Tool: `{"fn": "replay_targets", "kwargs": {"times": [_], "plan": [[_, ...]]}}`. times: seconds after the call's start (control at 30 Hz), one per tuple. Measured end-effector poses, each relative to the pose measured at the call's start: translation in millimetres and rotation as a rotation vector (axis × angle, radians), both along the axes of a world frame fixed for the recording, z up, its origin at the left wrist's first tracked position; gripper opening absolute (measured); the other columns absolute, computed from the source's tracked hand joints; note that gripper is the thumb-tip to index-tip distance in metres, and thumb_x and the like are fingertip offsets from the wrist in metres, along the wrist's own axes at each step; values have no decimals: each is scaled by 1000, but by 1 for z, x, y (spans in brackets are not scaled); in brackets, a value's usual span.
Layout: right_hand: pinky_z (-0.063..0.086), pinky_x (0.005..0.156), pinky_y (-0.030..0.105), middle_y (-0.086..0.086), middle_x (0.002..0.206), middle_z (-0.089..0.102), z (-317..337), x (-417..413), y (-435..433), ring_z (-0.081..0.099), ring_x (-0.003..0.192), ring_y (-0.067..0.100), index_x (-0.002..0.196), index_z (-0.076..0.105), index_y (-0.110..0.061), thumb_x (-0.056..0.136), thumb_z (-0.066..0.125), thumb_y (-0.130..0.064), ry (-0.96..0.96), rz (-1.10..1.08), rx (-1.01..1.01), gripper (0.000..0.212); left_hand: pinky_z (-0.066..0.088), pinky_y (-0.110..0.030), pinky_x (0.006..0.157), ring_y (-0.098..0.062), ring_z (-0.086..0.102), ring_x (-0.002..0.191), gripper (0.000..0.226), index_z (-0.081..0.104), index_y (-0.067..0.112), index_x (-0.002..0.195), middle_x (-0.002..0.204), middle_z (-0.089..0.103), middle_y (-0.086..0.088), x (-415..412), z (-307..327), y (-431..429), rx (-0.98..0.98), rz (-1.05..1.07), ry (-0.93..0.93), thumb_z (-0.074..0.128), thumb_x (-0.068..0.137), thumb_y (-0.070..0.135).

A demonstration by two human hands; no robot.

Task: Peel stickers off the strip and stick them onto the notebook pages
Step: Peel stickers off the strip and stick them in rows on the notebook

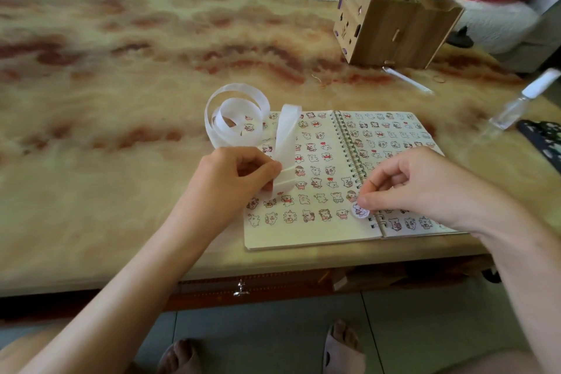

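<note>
The left forearm (158, 258) and the right forearm (516, 252) are bare from the wrists back to the picture's edge. The left hand (239, 173) and the right hand (406, 182) are bare too. Below and between the hands, the right foot wears a pale beige open-toed slipper (346, 355) with a broad band over the instep. The left foot (179, 357) shows bare toes, and its footwear is too blurred to tell. Bare legs fill the corners behind each forearm.

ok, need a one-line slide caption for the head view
Left hand holds the sticker strip while the right hand holds a round sticker at the open notebook by its spiral binding.
</note>
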State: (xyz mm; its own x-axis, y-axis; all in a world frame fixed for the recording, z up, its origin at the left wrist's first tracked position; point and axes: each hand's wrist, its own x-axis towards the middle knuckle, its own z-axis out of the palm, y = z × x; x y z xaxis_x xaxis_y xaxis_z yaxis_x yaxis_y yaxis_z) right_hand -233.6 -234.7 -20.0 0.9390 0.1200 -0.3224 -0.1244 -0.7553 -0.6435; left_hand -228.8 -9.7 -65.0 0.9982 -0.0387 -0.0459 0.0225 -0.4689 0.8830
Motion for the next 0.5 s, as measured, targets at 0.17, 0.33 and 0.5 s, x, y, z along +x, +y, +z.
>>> {"fn": "replay_targets", "kwargs": {"times": [0.17, 0.33, 0.5], "plan": [[49, 65, 30, -2, 63, 69, -2, -1, 2, 54, 55, 6, 69, 75, -20, 73, 81, -25, -15, -15, -22, 9, 37, -5, 53, 3, 52, 51, 21, 68, 20, 68, 57, 66, 10, 0, 1, -1, 3, 2, -10, 63, 87, 26], [50, 67, 32, -1, 67, 71, -1, -1, 3, 56, 58, 7, 68, 75, -20, 73, 81, -25, -23, -15, -39, 9, 38, -5, 55, 3, 52, 51, 21, 68, 18, 68, 57, 66, 9, 0, 0, -1, -8, 1, -11, 63, 87, 25], [49, 62, 30, -3, 62, 69, -4, -2, 5, 57, 57, 8, 67, 75, -18, 73, 81, -21, -35, -33, -57, 9, 38, -6, 54, 2, 52, 51, 20, 70, 17, 70, 60, 68, 8, -1, 0, -1, -14, 6, -10, 63, 87, 26]]}}
